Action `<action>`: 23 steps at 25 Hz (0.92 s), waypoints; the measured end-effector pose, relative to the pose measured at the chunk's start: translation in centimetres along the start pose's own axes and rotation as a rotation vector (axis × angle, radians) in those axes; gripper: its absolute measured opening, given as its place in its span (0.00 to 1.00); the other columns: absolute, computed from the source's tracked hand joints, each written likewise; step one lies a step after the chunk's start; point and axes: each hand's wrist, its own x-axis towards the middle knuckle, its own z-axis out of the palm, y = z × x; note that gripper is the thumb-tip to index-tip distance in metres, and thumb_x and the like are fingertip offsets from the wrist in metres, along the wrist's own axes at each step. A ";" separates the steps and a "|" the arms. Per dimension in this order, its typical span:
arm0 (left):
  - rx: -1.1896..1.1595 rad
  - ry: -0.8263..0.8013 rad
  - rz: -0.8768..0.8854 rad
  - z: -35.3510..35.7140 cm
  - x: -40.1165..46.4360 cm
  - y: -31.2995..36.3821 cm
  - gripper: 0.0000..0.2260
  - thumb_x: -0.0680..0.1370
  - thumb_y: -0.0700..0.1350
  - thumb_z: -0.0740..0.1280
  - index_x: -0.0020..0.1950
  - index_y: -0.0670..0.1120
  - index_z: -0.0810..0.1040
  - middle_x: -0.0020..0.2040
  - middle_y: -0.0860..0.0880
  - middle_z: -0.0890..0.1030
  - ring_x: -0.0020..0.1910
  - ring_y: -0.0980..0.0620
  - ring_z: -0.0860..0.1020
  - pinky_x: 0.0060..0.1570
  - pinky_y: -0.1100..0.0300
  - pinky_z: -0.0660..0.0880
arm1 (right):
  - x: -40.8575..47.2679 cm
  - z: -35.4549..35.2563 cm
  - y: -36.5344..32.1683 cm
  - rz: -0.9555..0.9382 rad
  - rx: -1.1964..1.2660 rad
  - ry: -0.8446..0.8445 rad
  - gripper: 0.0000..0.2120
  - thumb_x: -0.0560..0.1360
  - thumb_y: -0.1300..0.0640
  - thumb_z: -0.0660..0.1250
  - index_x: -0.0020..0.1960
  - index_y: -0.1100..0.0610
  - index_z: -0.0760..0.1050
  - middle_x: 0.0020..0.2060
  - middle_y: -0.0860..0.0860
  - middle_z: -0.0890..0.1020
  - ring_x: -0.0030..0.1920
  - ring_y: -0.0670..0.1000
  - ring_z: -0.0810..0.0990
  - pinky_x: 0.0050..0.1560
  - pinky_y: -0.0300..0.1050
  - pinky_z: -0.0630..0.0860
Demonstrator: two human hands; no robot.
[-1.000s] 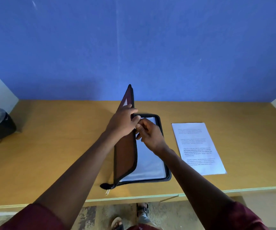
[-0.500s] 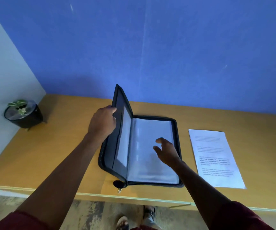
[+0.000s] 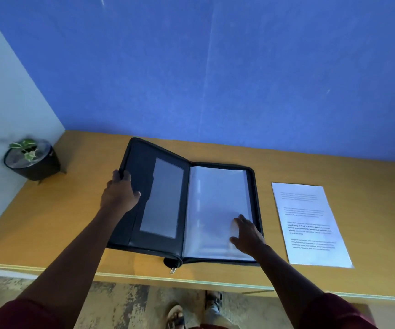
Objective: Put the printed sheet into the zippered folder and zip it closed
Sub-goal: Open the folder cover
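Taking the zippered folder (image 3: 182, 205) as the landmark & going left to right: far left of it, near the back corner, a small potted plant (image 3: 31, 160) is sitting on the desk (image 3: 73, 222). The left hand (image 3: 120, 194) is gripping the folder's left cover at its outer edge, fingers curled over the rim, thumb on the inside panel w/ a clear pocket; that cover is looking not quite flat, its far corner lifted. At the folder's near end, under the spine, the zip pull (image 3: 172, 270) is dangling by the desk edge. The right hand (image 3: 247, 235) is lying open & flat on the clear sleeves of the right half, holding nothing. The printed sheet (image 3: 310, 224) is lying right of the folder, apart from it, face up, not yet inside. Risks, as I judge them: the cover may be swinging back shut if the left hand is letting go; the slick sleeves may be sliding or fanning when the right hand is lifting off; the thin sheet may be creasing on pickup, or catching in the zip teeth if left poking out. Surface: 1 smooth wooden desk w/ a pale front edge; blue wall behind, white wall left, patterned floor & sandalled feet below.
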 end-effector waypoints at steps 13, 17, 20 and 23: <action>-0.095 -0.147 -0.004 6.6 0.7 -4.7 0.43 0.76 0.56 0.70 0.80 0.43 0.49 0.80 0.39 0.48 0.74 0.34 0.61 0.70 0.44 0.67 | -1.3 1.2 1.3 0.022 0.008 -0.007 0.40 0.76 0.55 0.70 0.80 0.54 0.51 0.80 0.52 0.51 0.79 0.54 0.52 0.76 0.52 0.60; -0.143 -0.230 -0.007 7.7 0.4 -5.2 0.46 0.75 0.56 0.71 0.81 0.42 0.45 0.80 0.39 0.44 0.78 0.38 0.52 0.75 0.46 0.61 | -1.6 1.2 1.3 0.034 -0.012 -0.024 0.41 0.76 0.55 0.70 0.80 0.53 0.50 0.80 0.52 0.49 0.80 0.54 0.50 0.77 0.51 0.57; -0.158 -0.279 0.011 8.4 0.0 -5.8 0.48 0.75 0.55 0.72 0.81 0.42 0.43 0.80 0.40 0.40 0.80 0.41 0.43 0.76 0.46 0.57 | -1.5 1.1 1.0 0.015 -0.018 -0.018 0.40 0.75 0.56 0.71 0.80 0.55 0.52 0.80 0.53 0.51 0.80 0.55 0.51 0.76 0.50 0.58; -0.172 -0.273 0.024 8.7 -0.1 -6.3 0.48 0.75 0.54 0.72 0.81 0.42 0.42 0.80 0.40 0.40 0.80 0.43 0.41 0.77 0.46 0.56 | -1.4 1.1 1.0 0.014 -0.018 -0.023 0.40 0.75 0.56 0.71 0.79 0.55 0.53 0.80 0.53 0.52 0.79 0.55 0.53 0.75 0.50 0.59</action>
